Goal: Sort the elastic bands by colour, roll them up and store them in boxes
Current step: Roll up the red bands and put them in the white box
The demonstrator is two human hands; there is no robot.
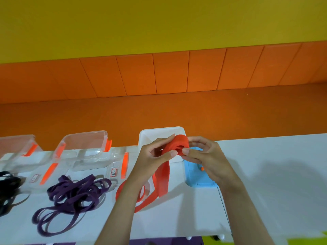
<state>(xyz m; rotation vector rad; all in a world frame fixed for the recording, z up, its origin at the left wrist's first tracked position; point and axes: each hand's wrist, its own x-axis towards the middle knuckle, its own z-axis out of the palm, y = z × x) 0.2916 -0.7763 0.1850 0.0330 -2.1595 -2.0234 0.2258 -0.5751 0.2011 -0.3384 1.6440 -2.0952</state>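
Observation:
A red elastic band [163, 177] is partly wound into a roll held above the table, in front of a white box [146, 137]. My left hand [155, 156] pinches the roll from the left. My right hand [205, 156] pinches it from the right. The band's loose tail hangs down to the white table [265, 183] and loops there. A tangle of purple bands [70, 193] lies to the left. Black bands [7, 184] lie at the far left edge.
Two clear boxes with orange clips [85, 144] [16, 145] stand at the back left, their clear lids [99, 165] lying in front. A blue lid [196, 175] lies under my right hand. An orange padded bench runs behind the table.

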